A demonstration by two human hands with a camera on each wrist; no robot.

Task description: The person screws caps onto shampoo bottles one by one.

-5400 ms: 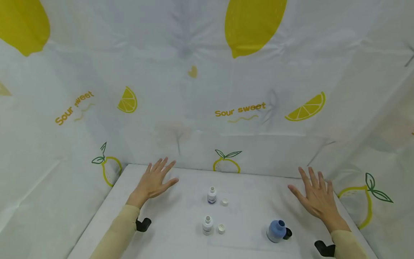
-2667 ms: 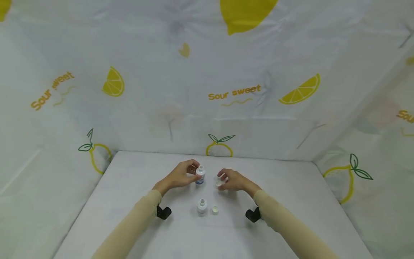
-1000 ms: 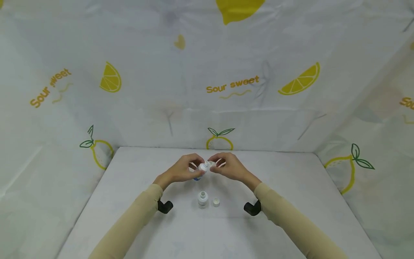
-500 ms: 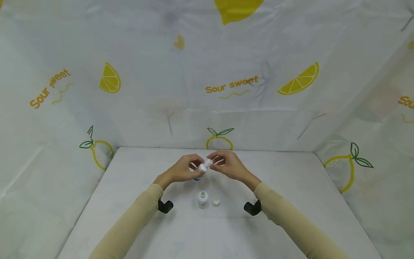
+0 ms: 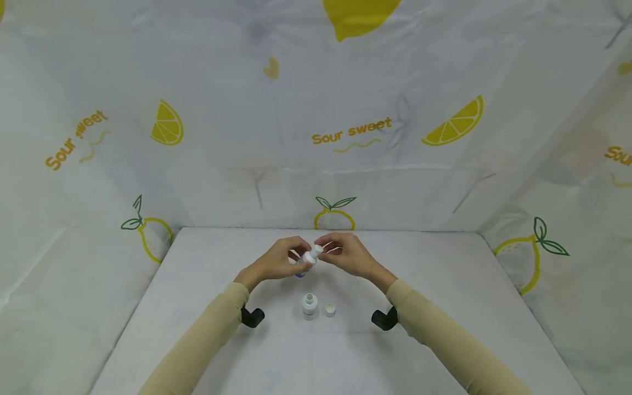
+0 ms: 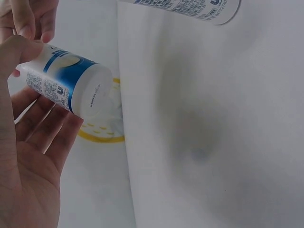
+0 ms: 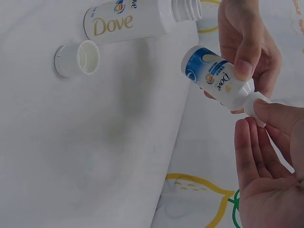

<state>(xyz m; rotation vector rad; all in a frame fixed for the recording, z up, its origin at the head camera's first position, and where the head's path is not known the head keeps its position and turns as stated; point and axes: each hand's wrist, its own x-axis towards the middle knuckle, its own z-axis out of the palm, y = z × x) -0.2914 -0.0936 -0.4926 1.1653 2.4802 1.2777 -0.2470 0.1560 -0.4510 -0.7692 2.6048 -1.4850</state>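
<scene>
In the head view my left hand grips a small white and blue Dove bottle, tilted with its neck up to the right. Thumb and fingers of my right hand pinch a white screw cap at the bottle's neck. The right wrist view shows the cap over the neck of the held bottle, partly behind the right thumb. Whether its thread is tight I cannot tell. In the left wrist view the bottle's base faces the camera.
Nearer the person, a second white Dove bottle stands upright and uncapped on the white table. Its loose white cap, hollow side up, lies just to the right. A lemon-printed curtain rises behind the table edge.
Both hands came from spread flat to the bottle. The left lifted and tilted it; the right picked up its cap and brought it onto the neck. A blue bottle seen earlier is out of view.
</scene>
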